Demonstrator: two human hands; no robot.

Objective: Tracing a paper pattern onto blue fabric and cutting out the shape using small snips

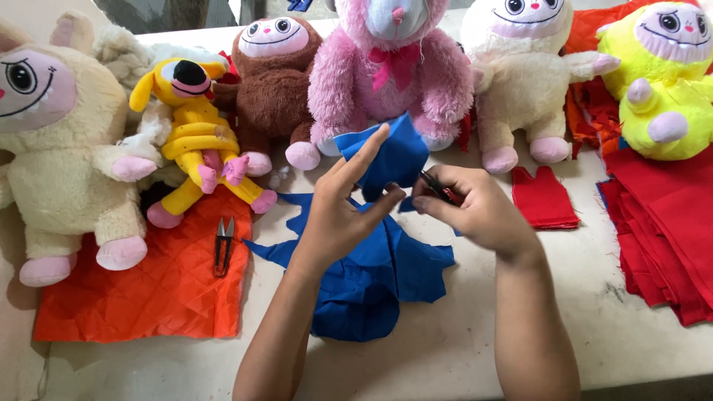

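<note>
Blue cloth [386, 160], a small piece, is lifted above the middle of the worktop [460, 349], pinched at its lower edge by the left hand [342, 212], whose fingers [369, 152] spread up against it. The right hand [475, 208] meets it from the other side, fingers clenched around small dark snips [438, 187] touching the cloth's edge. More blue fabric [371, 275] lies heaped beneath both hands. A second pair of snips [223, 245] rests on orange quilted fabric [148, 289]; plush toys [390, 67] line the far edge.
</note>
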